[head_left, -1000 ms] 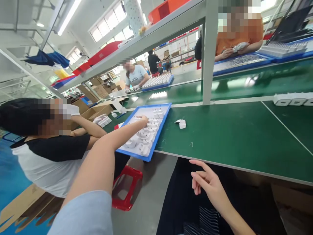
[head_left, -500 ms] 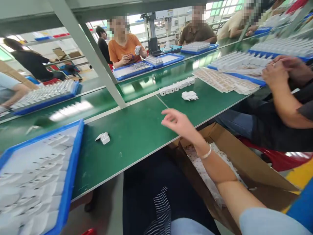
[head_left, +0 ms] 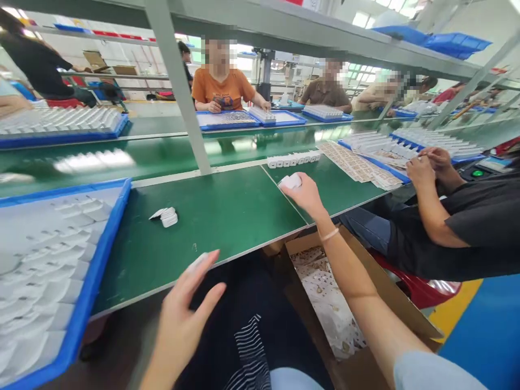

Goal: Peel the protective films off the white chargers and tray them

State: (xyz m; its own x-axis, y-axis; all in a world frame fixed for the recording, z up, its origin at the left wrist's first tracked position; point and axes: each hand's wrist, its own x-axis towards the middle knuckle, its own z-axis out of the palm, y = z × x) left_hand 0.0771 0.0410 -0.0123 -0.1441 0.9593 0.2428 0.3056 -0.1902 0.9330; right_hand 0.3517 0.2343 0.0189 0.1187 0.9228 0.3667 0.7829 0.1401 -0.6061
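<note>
My right hand [head_left: 304, 194] is closed around white charger plugs [head_left: 293, 180] over the green table, close to the seam between two panels. How many plugs it holds is hidden by the fingers. Just behind it stands a row of white chargers [head_left: 293, 160] with slots in their faces. My left hand [head_left: 189, 306] is raised in front of the table edge, thumb and fingers apart, holding nothing. Beyond that hand, a small white plug group [head_left: 166, 215] with a dark side lies on the table.
At left sits a blue-rimmed tray [head_left: 101, 254] of white plugs. Printed sheets [head_left: 355, 162] lie at right, beside a co-worker's hands [head_left: 424, 168]. Below the table edge stands an open cardboard box [head_left: 390, 287] with paper scraps. A metal post [head_left: 179, 92] rises from the table.
My right hand has reached forward and closed on the white plugs that lay on the table. My left hand has come into view from below. The view has shifted slightly.
</note>
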